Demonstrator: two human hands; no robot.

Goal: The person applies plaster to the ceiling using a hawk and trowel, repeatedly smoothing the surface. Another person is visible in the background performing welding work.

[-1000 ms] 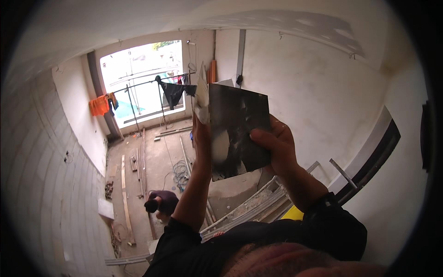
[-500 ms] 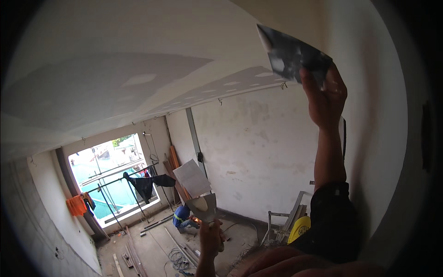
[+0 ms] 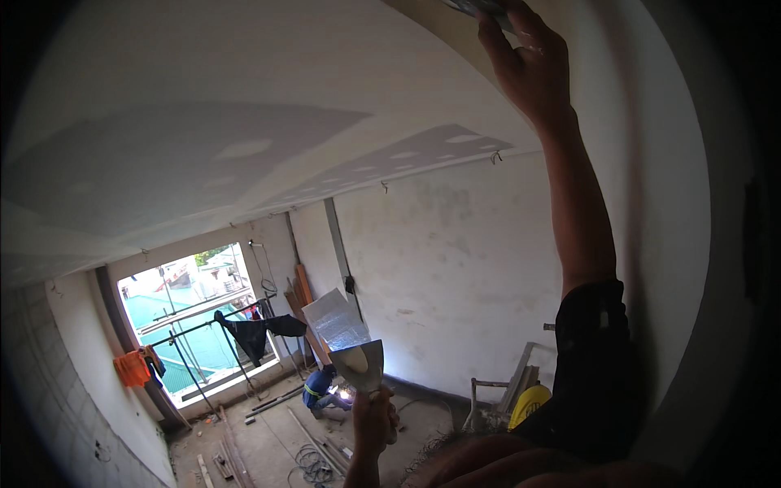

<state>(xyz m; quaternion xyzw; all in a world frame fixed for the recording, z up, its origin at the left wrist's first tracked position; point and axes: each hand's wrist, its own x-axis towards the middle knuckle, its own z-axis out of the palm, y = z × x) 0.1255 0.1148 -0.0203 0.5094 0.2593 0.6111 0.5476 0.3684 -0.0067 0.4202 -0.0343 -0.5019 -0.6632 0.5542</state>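
Observation:
My left hand point(image 3: 373, 421) grips the handle of a wide putty knife point(image 3: 370, 368), its metal blade upright with a pale patch of filler on it. Overhead, my right hand point(image 3: 533, 69) holds a flat metal filling blade point(image 3: 472, 6) between thumb and fingers. Most of that blade is cut off by the upper edge of the picture. It is close to the ceiling point(image 3: 325, 57), near where this joins the right wall; whether it touches, I cannot tell. White smears show on my right fingers.
Far below, a person in blue point(image 3: 317, 389) crouches beside a bright glow. Nearby are coiled cable point(image 3: 313, 462), long strips point(image 3: 232, 447) and leaning boards point(image 3: 335, 319). Clothes point(image 3: 248, 333) hang on a rail before the window point(image 3: 183, 285). A yellow hard hat point(image 3: 530, 404) is lower right.
My right hand has moved up and slightly left, taking the filling blade mostly out of view. My left hand stays nearly still. The glow by the crouching person has turned brighter and whiter.

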